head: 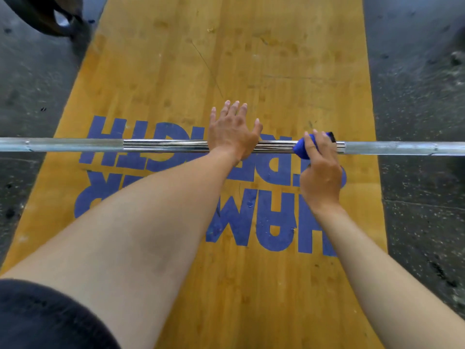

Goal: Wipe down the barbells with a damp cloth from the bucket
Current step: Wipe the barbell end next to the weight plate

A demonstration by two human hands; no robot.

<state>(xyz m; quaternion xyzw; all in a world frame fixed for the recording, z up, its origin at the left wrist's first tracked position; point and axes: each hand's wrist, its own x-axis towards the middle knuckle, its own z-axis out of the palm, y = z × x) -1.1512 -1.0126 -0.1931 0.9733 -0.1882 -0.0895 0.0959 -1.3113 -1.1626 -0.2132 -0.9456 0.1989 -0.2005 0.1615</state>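
Observation:
A steel barbell (163, 145) runs left to right across the view, over a wooden lifting platform. My left hand (232, 132) lies flat on top of the bar near its middle, fingers straight and spread, palm pressing down. A little to the right, my right hand (319, 170) grips a blue cloth (303, 147) wrapped round the bar, with the fingers curled over it. Most of the cloth is hidden under that hand. No bucket is in view.
The yellow wooden platform (226, 59) carries large blue lettering and has dark rubber flooring (415, 84) on both sides. A dark round object, partly cut off, sits at the top left corner (42, 13). My dark sleeve fills the bottom left.

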